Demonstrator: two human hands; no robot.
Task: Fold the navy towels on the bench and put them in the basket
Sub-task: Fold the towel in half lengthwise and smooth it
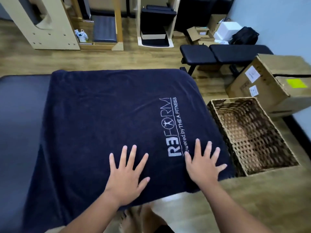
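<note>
One navy towel [107, 115] in view, spread flat over the right end of the desk [20, 111], its near and left edges hanging over the side. Two hands on it, both palms down with fingers straight and spread: each grip released, grasping nothing, only pressing the cloth. Left hand [127, 175] rests near the towel's near edge; right hand [203, 167] lies just right of it, close to the towel's near right corner. White lettering [171, 128] runs away from the right hand's fingertips, its near end partly covered by that hand. One wicker basket [252, 133] sits on the floor just right of the right hand, beside the towel's edge, with nothing visible inside. Beyond the basket, one large cardboard box [269, 84] with two white labels and one yellow. One black workout bench [218, 55] stands farther off. Two bare feet [134, 217] below the hands.
</note>
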